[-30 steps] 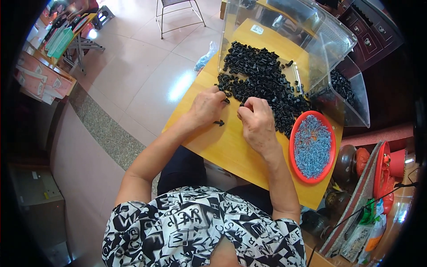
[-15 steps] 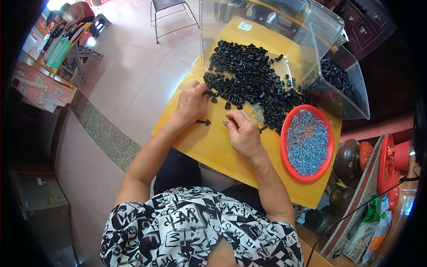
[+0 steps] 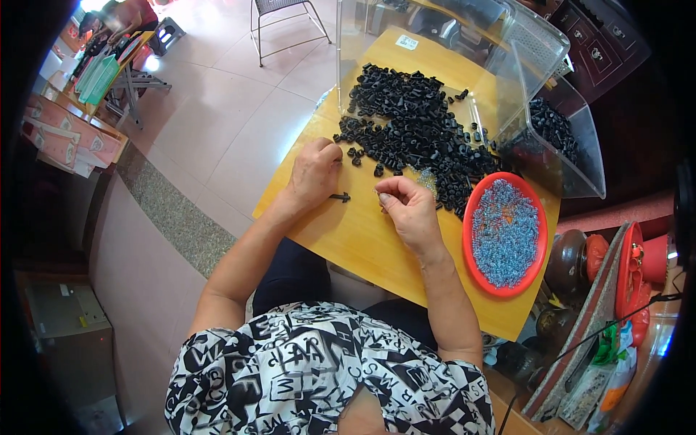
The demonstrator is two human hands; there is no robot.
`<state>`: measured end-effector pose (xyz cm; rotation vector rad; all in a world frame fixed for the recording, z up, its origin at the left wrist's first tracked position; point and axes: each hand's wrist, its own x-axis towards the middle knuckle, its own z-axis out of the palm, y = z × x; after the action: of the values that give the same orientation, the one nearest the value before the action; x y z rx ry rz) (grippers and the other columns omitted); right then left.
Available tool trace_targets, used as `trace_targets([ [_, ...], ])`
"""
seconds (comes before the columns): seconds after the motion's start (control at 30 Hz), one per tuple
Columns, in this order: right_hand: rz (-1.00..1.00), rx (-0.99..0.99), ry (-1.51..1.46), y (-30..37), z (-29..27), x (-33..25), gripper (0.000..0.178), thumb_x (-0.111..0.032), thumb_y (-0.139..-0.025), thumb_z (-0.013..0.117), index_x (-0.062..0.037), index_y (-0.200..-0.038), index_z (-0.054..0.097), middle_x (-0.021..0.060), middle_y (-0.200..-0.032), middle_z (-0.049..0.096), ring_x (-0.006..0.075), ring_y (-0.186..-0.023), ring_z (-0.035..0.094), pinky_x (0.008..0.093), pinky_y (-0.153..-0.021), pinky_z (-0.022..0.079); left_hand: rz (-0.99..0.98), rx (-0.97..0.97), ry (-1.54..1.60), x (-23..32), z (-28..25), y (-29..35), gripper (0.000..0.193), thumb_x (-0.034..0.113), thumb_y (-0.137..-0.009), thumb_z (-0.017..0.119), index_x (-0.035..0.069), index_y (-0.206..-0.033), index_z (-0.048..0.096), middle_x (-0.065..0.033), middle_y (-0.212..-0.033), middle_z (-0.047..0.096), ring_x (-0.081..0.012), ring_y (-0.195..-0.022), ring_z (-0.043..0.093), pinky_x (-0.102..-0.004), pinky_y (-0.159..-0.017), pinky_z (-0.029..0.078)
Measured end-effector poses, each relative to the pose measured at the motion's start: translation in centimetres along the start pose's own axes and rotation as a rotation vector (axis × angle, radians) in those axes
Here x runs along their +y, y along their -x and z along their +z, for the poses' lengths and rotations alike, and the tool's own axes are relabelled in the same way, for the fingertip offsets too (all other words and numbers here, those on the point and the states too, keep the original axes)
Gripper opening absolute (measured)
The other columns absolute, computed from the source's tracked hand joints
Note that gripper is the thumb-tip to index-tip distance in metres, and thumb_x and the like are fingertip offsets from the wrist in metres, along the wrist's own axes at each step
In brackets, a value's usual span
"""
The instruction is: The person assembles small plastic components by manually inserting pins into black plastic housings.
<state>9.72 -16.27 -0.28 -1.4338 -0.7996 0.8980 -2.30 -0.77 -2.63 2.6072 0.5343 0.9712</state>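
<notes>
My left hand (image 3: pixel 316 174) is over the left part of the wooden table with its fingers curled together. Whatever it grips is hidden behind the knuckles. Just beside it, a small black rod-like part with a cross-shaped end (image 3: pixel 342 197) lies on the wood. To the right, my right hand (image 3: pixel 410 210) pinches thumb against forefinger; a tiny piece seems to be at the tips, too small to name. Beyond both hands spreads a heap of small black plastic parts (image 3: pixel 417 119). A few clear beads (image 3: pixel 426 178) lie at its near edge.
A red oval tray (image 3: pixel 470 246) of bluish clear small pieces stands at the table's right. Behind it, a clear plastic bin (image 3: pixel 591 156) holds more black parts. Another clear box wall (image 3: pixel 346 54) rises at the far side. A person (image 3: pixel 130 18) works at the far-left table.
My left hand has drawn back from the heap's near-left edge, its fingers more curled. My right hand has turned a little, and its pinched fingertips show more. The view has shifted slightly.
</notes>
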Motion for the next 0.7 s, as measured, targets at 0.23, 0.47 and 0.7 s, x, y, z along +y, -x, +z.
trace_targets([
  [0.23, 0.018, -0.051, -0.062, 0.1, -0.2, -0.3, 0.009, -0.003, -0.082, 0.055, 0.0011, -0.088, 0.060, 0.0000, -0.074, 0.058, 0.0057, -0.068, 0.052, 0.0200, -0.062, 0.043, -0.417, -0.048, 0.560, 1.7, -0.9, 1.3, 0.022, -0.010, -0.069, 0.055, -0.001, -0.088, 0.054, -0.0099, -0.079, 0.059, -0.0183, -0.074, 0.059, -0.0276, -0.066, 0.047],
  [0.47, -0.058, -0.113, -0.101, 0.6, 0.5, -1.2, 0.008, -0.004, -0.081, 0.058, 0.0007, -0.088, 0.060, -0.0003, -0.073, 0.058, 0.0058, -0.066, 0.052, 0.0193, -0.060, 0.043, -0.338, -0.038, 0.832, 4.7, -1.4, 2.5, 0.025, -0.009, -0.070, 0.061, -0.001, -0.092, 0.054, -0.0076, -0.077, 0.060, -0.0138, -0.072, 0.059, -0.0253, -0.065, 0.048],
  [0.7, 0.025, -0.176, -0.055, 0.6, 0.1, -1.8, 0.007, -0.003, -0.080, 0.059, 0.0002, -0.086, 0.059, -0.0010, -0.073, 0.057, 0.0052, -0.066, 0.052, 0.0190, -0.061, 0.043, -0.168, -0.077, 0.702, 5.6, -2.2, 2.2, 0.023, -0.011, -0.068, 0.059, -0.002, -0.087, 0.053, -0.0103, -0.077, 0.056, -0.0179, -0.069, 0.058, -0.0265, -0.062, 0.048],
])
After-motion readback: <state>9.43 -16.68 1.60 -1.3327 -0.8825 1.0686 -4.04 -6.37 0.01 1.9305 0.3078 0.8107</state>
